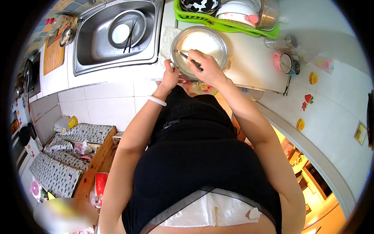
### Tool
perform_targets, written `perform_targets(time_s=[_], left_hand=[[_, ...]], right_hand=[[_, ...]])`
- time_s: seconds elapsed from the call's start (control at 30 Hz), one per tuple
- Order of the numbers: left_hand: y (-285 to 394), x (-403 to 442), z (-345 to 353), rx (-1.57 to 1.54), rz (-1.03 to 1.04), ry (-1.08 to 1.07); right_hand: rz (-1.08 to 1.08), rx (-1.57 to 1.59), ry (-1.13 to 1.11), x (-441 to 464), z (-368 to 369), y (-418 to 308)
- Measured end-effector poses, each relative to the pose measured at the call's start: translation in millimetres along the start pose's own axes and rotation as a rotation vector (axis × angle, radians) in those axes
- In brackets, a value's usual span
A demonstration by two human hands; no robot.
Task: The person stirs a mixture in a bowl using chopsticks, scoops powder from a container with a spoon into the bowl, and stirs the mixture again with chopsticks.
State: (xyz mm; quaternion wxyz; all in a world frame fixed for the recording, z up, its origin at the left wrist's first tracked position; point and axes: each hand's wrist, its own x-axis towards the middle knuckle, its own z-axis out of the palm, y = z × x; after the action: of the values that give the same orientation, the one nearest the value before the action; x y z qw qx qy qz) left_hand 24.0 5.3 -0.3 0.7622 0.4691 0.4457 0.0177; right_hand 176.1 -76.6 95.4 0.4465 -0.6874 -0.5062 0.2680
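A round metal basin (pixel 198 34) with pale contents stands on the counter to the right of the sink. In my right hand (pixel 206 68) is a dark-handled utensil (pixel 196 65), its light tip pointing left over the basin. My left hand (pixel 170 76) is at the basin's lower left rim, thumb and fingers apart at the edge. Whether its fingers press on the rim is hard to see. A white band (pixel 157 100) circles my left wrist.
The sink (pixel 93 43) holds a metal bowl (pixel 140 25), a small white bowl (pixel 120 34) and black chopsticks (pixel 131 38). Behind the basin, a green rack (pixel 218 26) bears dishes. A pink cup (pixel 277 62) and glasses stand at right. A cutting board (pixel 54 58) lies at far left.
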Motion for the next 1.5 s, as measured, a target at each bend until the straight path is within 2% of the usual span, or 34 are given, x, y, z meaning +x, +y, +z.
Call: perform_targets(time_s=[0.17, 0.27, 0.37, 0.4, 0.5, 0.63, 0.77, 0.9, 1.03, 1.17, 1.2, 1.3, 1.37, 1.43, 1.5], left_hand=[[1.9, 0.1, 0.4, 0.003, -0.003, 0.000], [2.1, 0.1, -1.0, 0.046, -0.022, -0.007], [-8.2, 10.3, -9.8, 0.014, -0.001, -0.042], [-0.4, 9.5, -12.9, 0.041, -0.041, -0.042], [39.1, 6.8, -21.3, 0.105, -0.135, -0.054], [61.7, 21.2, -25.6, 0.131, -0.215, -0.174], [55.0, 42.4, -34.4, 0.093, -0.236, -0.336], [53.3, 42.6, -37.5, 0.058, -0.240, -0.375], [53.8, 42.7, -33.7, 0.070, -0.270, -0.333], [51.9, 42.9, -35.0, 0.058, -0.253, -0.328], [52.2, 41.7, -35.1, 0.059, -0.247, -0.327], [55.3, 39.7, -33.2, 0.077, -0.243, -0.331], [55.9, 38.7, -33.6, 0.090, -0.247, -0.331], [55.0, 40.4, -33.4, 0.098, -0.248, -0.332], [53.8, 40.4, -34.4, 0.089, -0.246, -0.331]], right_hand=[[0.077, -0.036, 0.099, 6.7, -13.4, 12.5], [-0.063, -0.016, 0.022, -6.4, -0.9, 12.9], [-0.099, -0.063, -0.085, -17.6, -3.1, 1.2], [0.032, -0.040, -0.167, -16.5, -14.1, -6.3], [0.132, -0.068, -0.131, -11.0, -32.8, -12.5], [0.131, -0.050, 0.074, -21.6, -32.0, -4.8], [0.125, -0.079, 0.167, -35.7, -27.8, -1.0], [0.360, 0.152, 0.423, -33.3, -35.5, 22.3], [0.235, -0.025, 0.475, -24.6, -38.0, 45.7], [0.003, -0.034, 0.308, -20.2, -6.1, 38.4], [-0.003, -0.057, 0.264, -20.1, -3.8, 33.4], [0.048, 0.010, 0.334, -17.3, -17.5, 49.8], [0.253, 0.141, 0.468, -13.8, -28.8, 56.6], [0.249, 0.156, 0.526, -4.6, -34.3, 42.6], [0.142, 0.002, 0.420, 7.3, -22.5, 33.7]])
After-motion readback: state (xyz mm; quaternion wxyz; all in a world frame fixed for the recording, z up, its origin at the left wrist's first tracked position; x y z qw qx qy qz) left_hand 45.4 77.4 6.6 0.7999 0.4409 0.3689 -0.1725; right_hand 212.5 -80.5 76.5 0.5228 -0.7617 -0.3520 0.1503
